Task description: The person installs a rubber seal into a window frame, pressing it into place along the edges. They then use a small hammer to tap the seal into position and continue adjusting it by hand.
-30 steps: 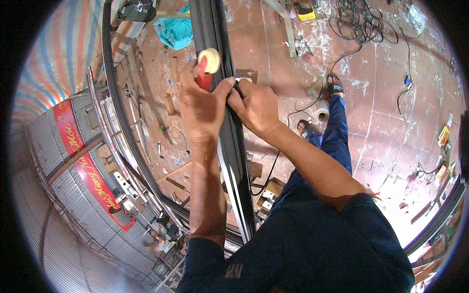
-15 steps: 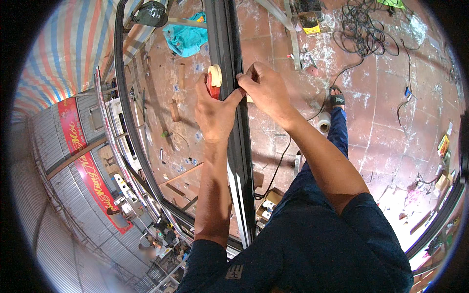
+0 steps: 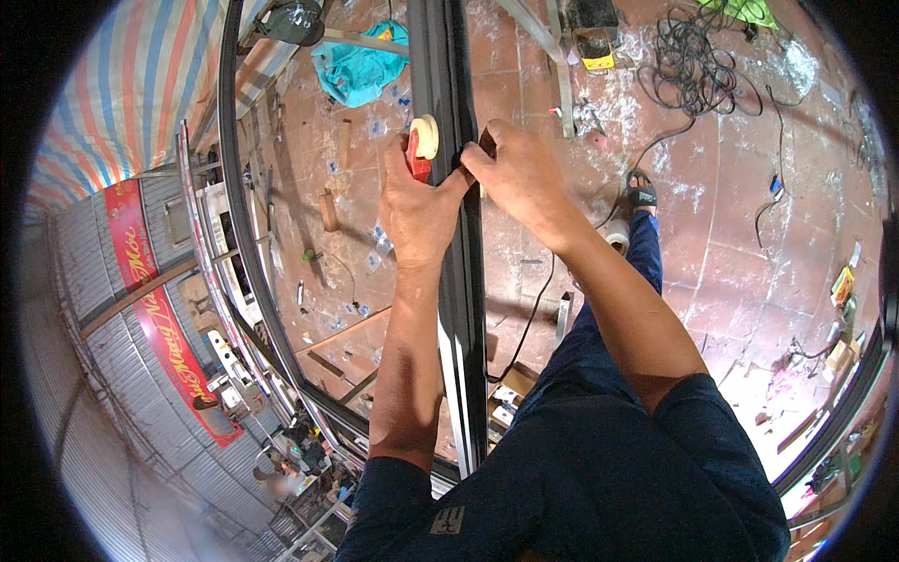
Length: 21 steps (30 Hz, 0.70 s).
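A long black metal profile bar runs away from my body, with a pale stripe on its near left side. On its left side, my left hand is closed round a red tool with a cream round end; its exact kind is unclear. The left thumb reaches across the bar toward its right edge. My right hand is at that edge, its thumb and fingers pinched together near the left thumb tip. Whatever sits between the right fingertips is too small or hidden to make out.
Another dark bar curves along the left. A turquoise bag lies on the tiled floor beyond, with coiled black cable at the far right. Near my sandalled foot stands a white roll. A person sits at the lower left.
The bar and both hands appear slightly farther right in the picture. Both hands keep nearly the same grip, and the left still holds the red tool.
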Each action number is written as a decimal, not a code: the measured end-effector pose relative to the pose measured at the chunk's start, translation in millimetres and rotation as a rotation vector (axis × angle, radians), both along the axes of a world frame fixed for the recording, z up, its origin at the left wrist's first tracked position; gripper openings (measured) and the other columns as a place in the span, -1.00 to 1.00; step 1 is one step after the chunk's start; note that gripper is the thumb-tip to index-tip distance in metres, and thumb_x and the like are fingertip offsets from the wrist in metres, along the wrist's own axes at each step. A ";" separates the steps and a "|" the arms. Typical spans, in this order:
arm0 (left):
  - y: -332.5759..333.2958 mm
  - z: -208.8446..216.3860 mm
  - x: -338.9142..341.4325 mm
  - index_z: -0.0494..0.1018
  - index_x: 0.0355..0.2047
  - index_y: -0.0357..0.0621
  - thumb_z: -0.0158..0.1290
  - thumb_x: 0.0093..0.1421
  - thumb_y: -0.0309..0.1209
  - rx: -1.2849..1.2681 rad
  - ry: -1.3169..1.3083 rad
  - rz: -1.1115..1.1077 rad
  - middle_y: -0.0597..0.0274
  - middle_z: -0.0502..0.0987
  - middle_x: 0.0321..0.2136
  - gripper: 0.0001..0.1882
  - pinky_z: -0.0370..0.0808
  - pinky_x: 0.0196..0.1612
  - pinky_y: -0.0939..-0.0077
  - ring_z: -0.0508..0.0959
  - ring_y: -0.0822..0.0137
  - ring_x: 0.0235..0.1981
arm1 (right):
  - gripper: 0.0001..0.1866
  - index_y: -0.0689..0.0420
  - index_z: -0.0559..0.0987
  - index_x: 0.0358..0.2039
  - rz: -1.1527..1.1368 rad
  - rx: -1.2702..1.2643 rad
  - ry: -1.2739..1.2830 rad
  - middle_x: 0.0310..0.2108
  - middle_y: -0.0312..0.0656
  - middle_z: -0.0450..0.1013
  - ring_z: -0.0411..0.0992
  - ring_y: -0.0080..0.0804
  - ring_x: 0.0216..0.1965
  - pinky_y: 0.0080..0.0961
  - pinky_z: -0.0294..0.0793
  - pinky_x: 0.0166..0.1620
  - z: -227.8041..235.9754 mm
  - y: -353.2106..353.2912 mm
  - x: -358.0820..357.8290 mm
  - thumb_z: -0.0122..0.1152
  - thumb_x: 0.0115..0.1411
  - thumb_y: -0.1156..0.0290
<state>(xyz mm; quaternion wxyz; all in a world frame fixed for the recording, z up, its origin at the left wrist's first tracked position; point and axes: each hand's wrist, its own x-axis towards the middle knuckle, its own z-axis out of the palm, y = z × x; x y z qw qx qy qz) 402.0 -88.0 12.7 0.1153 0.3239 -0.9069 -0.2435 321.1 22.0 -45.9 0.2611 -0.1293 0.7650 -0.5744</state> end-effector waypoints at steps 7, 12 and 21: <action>2.8 4.2 -2.0 0.37 0.23 -0.21 0.48 -0.06 -0.23 0.045 -0.110 0.077 -0.16 0.63 0.00 -0.14 0.55 0.12 0.10 0.65 -0.14 0.03 | -0.61 0.30 0.62 -0.41 0.054 -0.133 0.024 -0.39 0.26 0.56 0.56 0.30 -0.27 0.08 0.51 -0.16 -13.2 -0.6 -5.4 0.21 0.23 0.15; -4.9 -1.5 -1.0 0.35 0.24 -0.21 0.48 -0.06 -0.22 0.065 -0.101 0.028 -0.18 0.62 0.01 -0.12 0.54 0.12 0.07 0.64 -0.16 0.05 | -0.61 0.33 0.56 -0.46 -0.063 -0.216 0.053 -0.54 0.10 0.51 0.50 0.00 -0.49 -0.18 0.47 -0.33 -28.5 -14.3 5.0 0.23 0.30 0.19; 9.7 14.7 5.4 0.44 0.12 -0.32 0.48 -0.05 -0.41 0.025 -0.082 0.049 -0.01 0.69 -0.12 -0.28 0.58 0.04 0.28 0.69 0.16 -0.11 | -0.57 0.30 0.60 -0.37 0.027 -0.289 -0.076 -0.50 0.17 0.49 0.54 0.07 -0.43 -0.09 0.46 -0.30 -21.6 -4.8 5.1 0.18 0.34 0.11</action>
